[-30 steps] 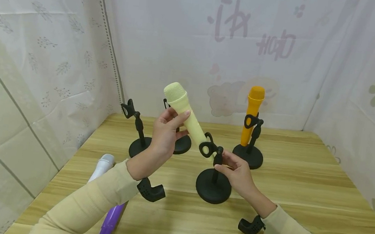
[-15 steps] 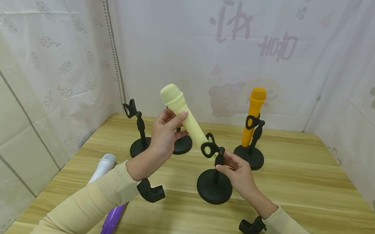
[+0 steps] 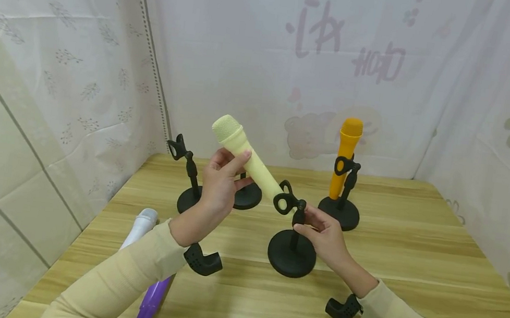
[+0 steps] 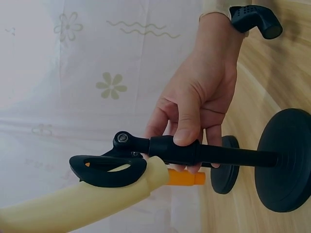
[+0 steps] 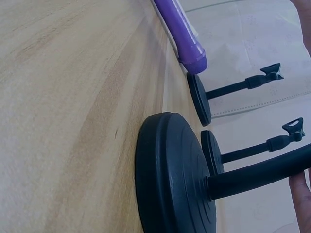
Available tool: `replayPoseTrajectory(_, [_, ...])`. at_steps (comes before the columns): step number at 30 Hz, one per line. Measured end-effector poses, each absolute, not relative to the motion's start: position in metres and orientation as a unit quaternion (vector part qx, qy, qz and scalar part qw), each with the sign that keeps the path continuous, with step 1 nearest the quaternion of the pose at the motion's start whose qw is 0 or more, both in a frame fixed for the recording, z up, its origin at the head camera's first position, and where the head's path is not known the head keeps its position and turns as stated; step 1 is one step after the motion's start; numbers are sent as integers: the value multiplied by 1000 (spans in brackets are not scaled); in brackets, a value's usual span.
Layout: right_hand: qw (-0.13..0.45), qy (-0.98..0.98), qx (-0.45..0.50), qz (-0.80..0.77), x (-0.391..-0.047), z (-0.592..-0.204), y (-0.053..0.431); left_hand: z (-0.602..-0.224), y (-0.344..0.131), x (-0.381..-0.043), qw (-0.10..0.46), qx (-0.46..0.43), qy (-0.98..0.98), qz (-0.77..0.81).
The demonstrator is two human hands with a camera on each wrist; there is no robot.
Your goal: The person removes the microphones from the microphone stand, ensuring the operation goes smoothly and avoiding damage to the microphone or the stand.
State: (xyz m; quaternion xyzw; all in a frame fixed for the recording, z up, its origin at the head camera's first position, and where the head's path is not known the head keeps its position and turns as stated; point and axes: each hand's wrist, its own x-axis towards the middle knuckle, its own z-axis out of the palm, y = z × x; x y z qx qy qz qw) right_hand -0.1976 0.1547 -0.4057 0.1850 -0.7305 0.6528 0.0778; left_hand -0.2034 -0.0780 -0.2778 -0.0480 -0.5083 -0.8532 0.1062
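Pale-yellow plastic shows near the middle of the head view: a microphone (image 3: 260, 173), tilted, its mesh head toward the upper left and its tail end at the clip (image 4: 109, 180) of the front stand (image 3: 291, 257). The left hand (image 3: 220, 184) grasps the handle below the head, thumb on the near side. The right hand (image 3: 325, 235) pinches the stem of that stand, which is upright on the table (image 3: 228, 311).

The step in hand looks like fitting the handle to the clip. Whether the loop goes around the tail or only lies against it, I cannot tell. The next move seems to call for aligning the handle with the loop and pushing it farther in, while the right fingers steady the stem.

At right, an orange microphone (image 3: 349, 138) sits in another stand (image 3: 350, 183). Behind the left hand are 2 more stands (image 3: 192, 173); at lower left lie a white microphone (image 3: 139, 227) and a purple microphone handle (image 3: 153, 302), both partly hidden by the sleeve.
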Motion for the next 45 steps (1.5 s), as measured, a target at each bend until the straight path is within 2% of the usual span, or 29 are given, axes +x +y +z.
replayPoseTrajectory(45, [82,-727,192,655,-197,-406,155,-275,-92,-202,107,-31,-489,-865])
